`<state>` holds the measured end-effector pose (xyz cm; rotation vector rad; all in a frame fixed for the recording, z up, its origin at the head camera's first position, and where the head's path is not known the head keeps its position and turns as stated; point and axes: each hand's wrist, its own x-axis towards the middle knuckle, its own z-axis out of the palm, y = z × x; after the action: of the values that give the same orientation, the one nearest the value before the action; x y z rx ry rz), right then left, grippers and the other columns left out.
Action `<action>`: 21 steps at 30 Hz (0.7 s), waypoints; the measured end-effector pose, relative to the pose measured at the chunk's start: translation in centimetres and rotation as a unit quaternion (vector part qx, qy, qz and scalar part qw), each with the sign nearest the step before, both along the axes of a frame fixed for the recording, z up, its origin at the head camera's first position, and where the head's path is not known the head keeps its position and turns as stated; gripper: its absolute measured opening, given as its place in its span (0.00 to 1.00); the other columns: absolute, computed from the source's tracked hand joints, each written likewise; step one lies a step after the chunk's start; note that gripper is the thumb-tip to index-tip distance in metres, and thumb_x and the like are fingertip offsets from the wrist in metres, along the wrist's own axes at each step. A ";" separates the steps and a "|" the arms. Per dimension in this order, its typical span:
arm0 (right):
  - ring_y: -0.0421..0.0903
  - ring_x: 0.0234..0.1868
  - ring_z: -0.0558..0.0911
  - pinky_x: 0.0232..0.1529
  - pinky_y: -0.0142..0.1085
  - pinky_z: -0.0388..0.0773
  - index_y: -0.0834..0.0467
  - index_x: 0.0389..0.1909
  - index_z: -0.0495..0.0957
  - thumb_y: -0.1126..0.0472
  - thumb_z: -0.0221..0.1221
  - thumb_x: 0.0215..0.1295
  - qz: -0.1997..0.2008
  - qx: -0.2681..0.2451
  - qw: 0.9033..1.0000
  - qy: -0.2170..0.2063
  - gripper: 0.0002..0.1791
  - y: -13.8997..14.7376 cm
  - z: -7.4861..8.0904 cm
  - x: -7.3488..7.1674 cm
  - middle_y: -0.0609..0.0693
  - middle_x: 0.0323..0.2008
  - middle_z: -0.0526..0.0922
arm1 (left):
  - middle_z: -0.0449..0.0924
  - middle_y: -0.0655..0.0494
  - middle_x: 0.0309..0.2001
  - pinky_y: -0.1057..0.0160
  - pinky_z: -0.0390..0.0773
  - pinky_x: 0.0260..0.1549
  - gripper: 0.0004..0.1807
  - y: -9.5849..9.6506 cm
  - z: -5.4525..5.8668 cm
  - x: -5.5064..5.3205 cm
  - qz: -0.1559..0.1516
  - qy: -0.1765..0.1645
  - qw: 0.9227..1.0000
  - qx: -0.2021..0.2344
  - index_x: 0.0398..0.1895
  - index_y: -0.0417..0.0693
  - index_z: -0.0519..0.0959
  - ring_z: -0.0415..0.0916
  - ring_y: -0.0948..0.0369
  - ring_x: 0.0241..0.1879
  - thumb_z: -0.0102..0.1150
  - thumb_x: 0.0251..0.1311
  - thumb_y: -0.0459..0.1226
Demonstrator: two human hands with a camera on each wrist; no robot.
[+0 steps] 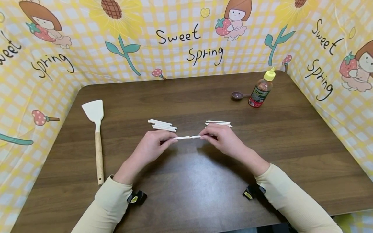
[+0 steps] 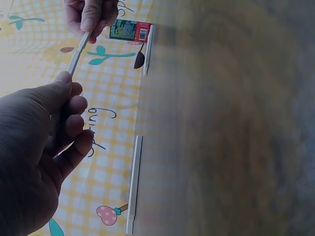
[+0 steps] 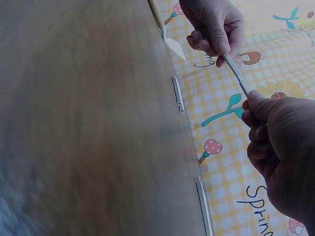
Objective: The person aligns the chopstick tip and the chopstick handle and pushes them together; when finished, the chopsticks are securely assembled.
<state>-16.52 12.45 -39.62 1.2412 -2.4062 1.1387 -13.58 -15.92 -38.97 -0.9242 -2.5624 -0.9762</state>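
In the head view my left hand [image 1: 151,145] pinches a slim white stick [image 1: 183,138] between thumb and fingertips, above the table. My right hand [image 1: 224,139] pinches another slim white stick [image 1: 196,137] by its far end. The two sticks lie in one line and meet end to end, with a narrow step at the joint; whether one sits inside the other I cannot tell. Behind the left hand lies a small group of white sticks [image 1: 163,125]. A second group of white sticks [image 1: 218,122], partly hidden, lies behind the right hand.
A white spatula [image 1: 98,142] with a wooden handle lies at the left. At the back right stands a sauce bottle [image 1: 259,94] with a yellow cap, beside a dark measuring spoon [image 1: 237,95]. A patterned cloth [image 1: 180,64] borders the brown table [image 1: 186,200].
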 end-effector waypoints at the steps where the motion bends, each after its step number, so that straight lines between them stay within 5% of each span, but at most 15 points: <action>1: 0.39 0.33 0.78 0.36 0.36 0.77 0.61 0.37 0.86 0.69 0.68 0.62 0.000 0.001 1.000 -0.002 0.04 0.0 0.0 0.0 0.46 0.34 0.84 | 0.86 0.58 0.33 0.58 0.79 0.33 0.05 0.0 0.0 0.0 0.000 0.001 1.000 -0.001 0.37 0.44 0.88 0.80 0.62 0.32 0.72 0.57 0.31; 21: 0.39 0.34 0.79 0.37 0.36 0.78 0.59 0.38 0.86 0.68 0.68 0.63 0.010 0.000 1.000 0.019 0.04 -0.1 -0.2 0.0 0.46 0.35 0.84 | 0.85 0.60 0.32 0.59 0.78 0.33 0.04 0.2 0.0 0.1 -0.006 -0.016 1.000 -0.005 0.37 0.45 0.87 0.78 0.64 0.31 0.70 0.59 0.31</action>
<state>-16.52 12.38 -39.80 1.2790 -2.3707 1.1108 -13.50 -15.75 -38.93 -0.9345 -2.5930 -0.9912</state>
